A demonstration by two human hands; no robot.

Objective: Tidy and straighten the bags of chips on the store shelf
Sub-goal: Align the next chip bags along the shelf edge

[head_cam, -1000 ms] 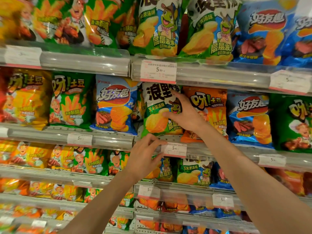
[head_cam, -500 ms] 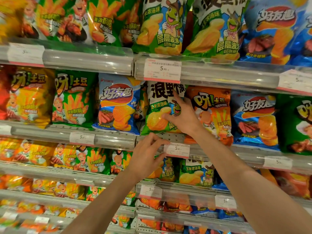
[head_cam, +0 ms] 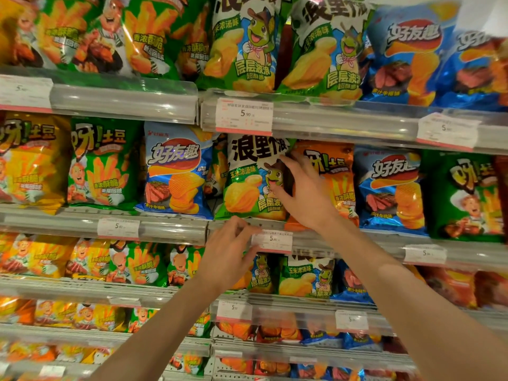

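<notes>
**Green-and-white frog bag under your right hand, second shelf**

Green and white is showing on the bag you are handling: the frog chip bag [head_cam: 248, 177] is standing on the second shelf [head_cam: 170, 229], at the left end of that shelf's right-hand section, its bottom edge sitting just behind the front rail. It is leaning slightly, top tipped toward the right.

Your right hand [head_cam: 305, 193] is pressing on the bag's right edge. The fingers are curling around that edge and the thumb is lying across the front near the frog picture, so the hand is clamping the bag. The same hand is covering part of the orange bag [head_cam: 334, 171] just beside it on the right.

Your left hand [head_cam: 228, 251] is sitting lower, at the shelf's front rail. Its fingers are bent and spread apart, with the fingertips touching the rail just left of the white price tag [head_cam: 272, 240]. It is gripping nothing that I can see.

Neighbours on the same shelf, left to right: yellow bag [head_cam: 30, 166] at the left end, green fries bag [head_cam: 101, 163], blue steak bag [head_cam: 176, 169], then your bag, the orange one, another blue bag [head_cam: 390, 188] and a dark green bag [head_cam: 464, 193] toward the right end.

Upper shelf [head_cam: 123, 97] is carrying two larger frog bags [head_cam: 242, 42] directly above your hands. Lower shelves are holding more bags; the lowest rows are blurring.
</notes>
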